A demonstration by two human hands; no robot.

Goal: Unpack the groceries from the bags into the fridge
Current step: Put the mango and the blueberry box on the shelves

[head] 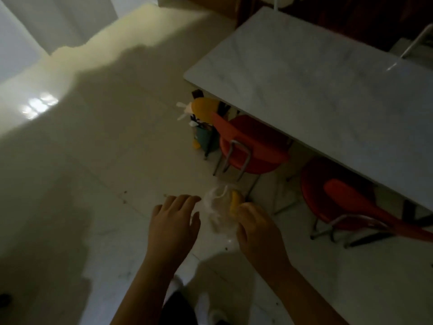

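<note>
Head view, dim and somewhat blurred. 2 bare forearms reach forward and down from the bottom edge over a pale tiled floor [98,160]. The left hand [174,219] is held palm down, its fingers straight and slightly spread, the tips pointing away from the body; it holds nothing, and its thumb side lies just beside a clear plastic bag [216,207]. Whether it touches the film cannot be told.

The right hand [256,227] is turned with its back to the camera, its fingers curled down around the right side of the bag, gripping it together with a yellow item [234,201] that shows at the bag's upper right, just above the knuckles. What the yellow item is cannot be made out. The bag hangs between the 2 hands, above the floor, crumpled and see-through.

No label, brand or writing can be read anywhere.

To the right stands a white marble-look table [328,73], its near corner reaching over 2 red chairs with metal legs: 1 [253,148] just beyond the bag, the other [346,200] further right, partly under the tabletop. At the table's corner, beside the first chair, stands a bundle of bags [203,123] with a yellow-orange top and a teal lower part. White shoes [203,303] show at the bottom between the forearms.
</note>
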